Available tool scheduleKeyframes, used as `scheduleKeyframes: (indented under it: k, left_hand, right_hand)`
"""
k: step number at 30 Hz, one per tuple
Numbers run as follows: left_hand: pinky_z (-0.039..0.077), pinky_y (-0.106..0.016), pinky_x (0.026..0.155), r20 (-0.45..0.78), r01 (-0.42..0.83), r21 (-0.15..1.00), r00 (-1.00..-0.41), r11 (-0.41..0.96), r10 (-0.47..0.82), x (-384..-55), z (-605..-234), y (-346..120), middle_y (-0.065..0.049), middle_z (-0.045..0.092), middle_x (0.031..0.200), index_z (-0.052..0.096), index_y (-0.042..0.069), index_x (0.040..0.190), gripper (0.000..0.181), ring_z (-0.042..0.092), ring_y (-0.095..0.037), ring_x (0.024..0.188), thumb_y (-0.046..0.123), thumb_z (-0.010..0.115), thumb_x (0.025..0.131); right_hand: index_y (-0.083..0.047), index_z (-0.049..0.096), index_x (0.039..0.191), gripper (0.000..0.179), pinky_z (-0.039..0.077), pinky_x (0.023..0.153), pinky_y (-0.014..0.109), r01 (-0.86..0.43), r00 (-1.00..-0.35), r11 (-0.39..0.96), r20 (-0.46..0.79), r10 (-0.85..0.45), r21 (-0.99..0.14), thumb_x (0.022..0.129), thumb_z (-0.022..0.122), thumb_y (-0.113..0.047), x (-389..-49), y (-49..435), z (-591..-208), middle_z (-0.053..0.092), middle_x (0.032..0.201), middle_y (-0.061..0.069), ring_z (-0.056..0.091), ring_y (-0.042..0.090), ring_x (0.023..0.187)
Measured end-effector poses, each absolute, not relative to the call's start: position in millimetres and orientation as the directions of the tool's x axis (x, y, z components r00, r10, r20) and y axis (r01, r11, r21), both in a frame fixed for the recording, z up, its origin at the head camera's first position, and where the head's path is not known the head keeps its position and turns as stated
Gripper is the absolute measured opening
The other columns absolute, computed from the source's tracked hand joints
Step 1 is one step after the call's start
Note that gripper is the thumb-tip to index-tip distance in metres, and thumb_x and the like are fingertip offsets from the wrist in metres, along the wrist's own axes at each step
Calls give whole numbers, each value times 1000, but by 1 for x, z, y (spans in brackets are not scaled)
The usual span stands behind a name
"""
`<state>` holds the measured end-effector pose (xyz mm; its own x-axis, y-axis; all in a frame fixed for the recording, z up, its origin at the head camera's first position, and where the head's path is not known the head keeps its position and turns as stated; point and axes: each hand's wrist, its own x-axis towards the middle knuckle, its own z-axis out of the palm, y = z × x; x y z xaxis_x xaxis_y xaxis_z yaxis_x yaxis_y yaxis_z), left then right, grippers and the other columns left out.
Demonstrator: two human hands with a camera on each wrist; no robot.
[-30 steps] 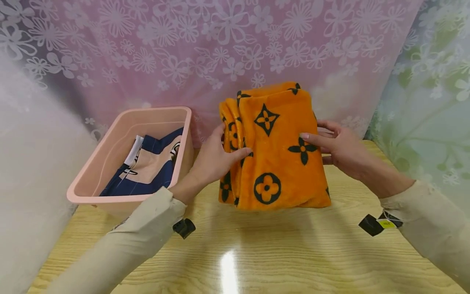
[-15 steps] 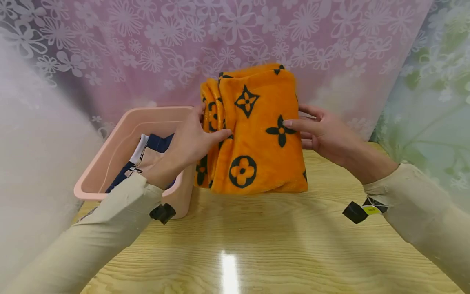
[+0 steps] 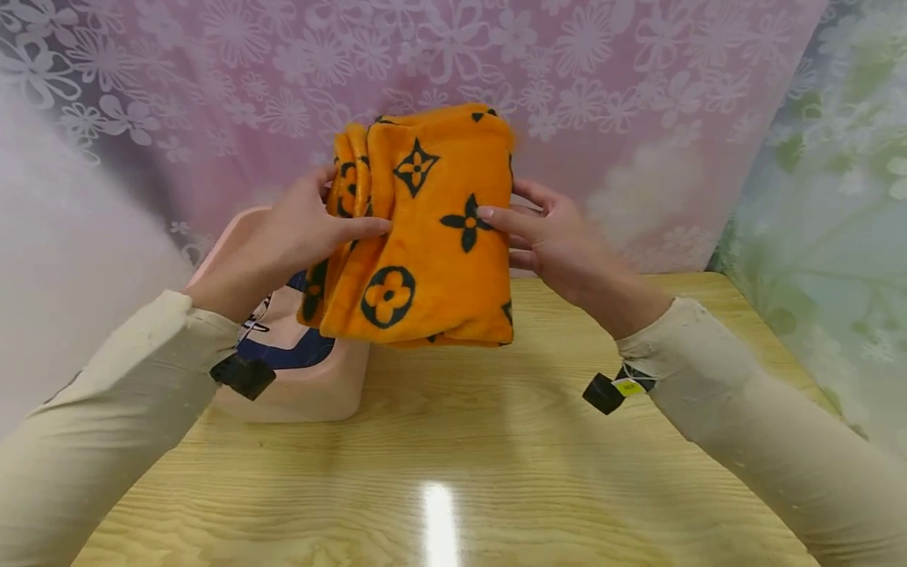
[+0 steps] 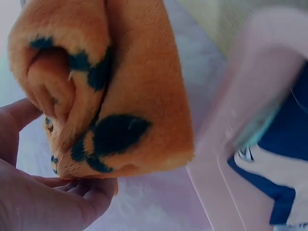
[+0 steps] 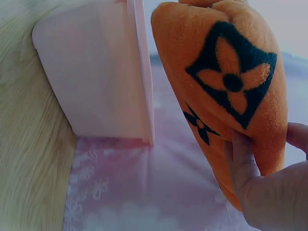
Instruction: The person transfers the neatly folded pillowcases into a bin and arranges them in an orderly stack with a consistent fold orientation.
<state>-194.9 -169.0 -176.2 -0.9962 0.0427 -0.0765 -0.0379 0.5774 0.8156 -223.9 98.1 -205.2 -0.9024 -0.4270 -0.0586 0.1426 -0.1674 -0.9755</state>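
A folded orange plush blanket (image 3: 439, 276) with dark flower motifs is held up between both hands, over the table and the right part of the pink bin (image 3: 312, 394). My left hand (image 3: 290, 228) grips its left edge, thumb on the front face and fingers behind. On the opposite edge, my right hand (image 3: 560, 236) pinches it the same way. In the left wrist view the blanket (image 4: 149, 96) shows its rolled fold end, apart from the bin's wall. Navy and beige folded cloth (image 3: 283, 350) lies in the bin, partly hidden by the left arm and the blanket.
The wooden table (image 3: 453, 441) stretches below and to the right of the bin. Behind it hangs a pink floral curtain (image 3: 602, 118), with a pale green leafy one (image 3: 836, 236) at the right. Each wrist wears a small black camera (image 3: 602, 394).
Both hands have carried the orange blanket leftward and upward, from beside the bin to over its right part. The bin's cloth is now more covered. The grip looks the same.
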Motion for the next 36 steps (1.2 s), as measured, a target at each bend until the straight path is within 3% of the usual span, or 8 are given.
scheduleKeyframes:
  k: [13,18,22,29,36]
  left_hand:
    - [42,-49,97,-145,-109,737,-989,667,-2,-200,-176,-234,-19,42,137,21,7,152,86,49,-33,116,38,69,87]
    - [32,-52,104,-210,-148,711,-978,688,7,-205,-173,-265,-23,33,146,13,8,154,92,39,-36,125,38,69,87]
    - [31,-55,103,-234,-163,684,-972,711,3,-203,-178,-285,-26,29,148,12,5,153,94,35,-40,128,39,70,87]
    - [32,-57,101,-261,-191,658,-965,728,-18,-193,-192,-303,-30,32,141,12,0,151,91,38,-44,123,35,68,89]
    - [31,-58,101,-283,-212,637,-959,741,-31,-193,-203,-313,-33,29,142,6,-2,151,92,37,-45,123,32,67,91]
  right_hand:
    - [-14,20,151,76,50,89,41,168,-870,-251,-24,-492,-953,90,65,-4,-235,32,-216,50,133,12,57,27,112]
    - [-12,26,150,73,51,86,40,181,-882,-228,-55,-469,-957,89,67,-7,-235,2,-222,53,130,10,60,26,108]
    - [-12,29,149,74,52,84,41,192,-884,-189,-86,-460,-963,88,69,-9,-234,-20,-229,53,131,9,61,26,105]
    - [-11,30,149,73,53,83,40,218,-860,-175,-104,-499,-960,88,69,-6,-232,-44,-247,53,132,8,61,25,104]
    - [-12,21,152,82,50,89,41,256,-849,-136,-156,-505,-957,87,70,-5,-233,-57,-260,40,145,11,52,24,120]
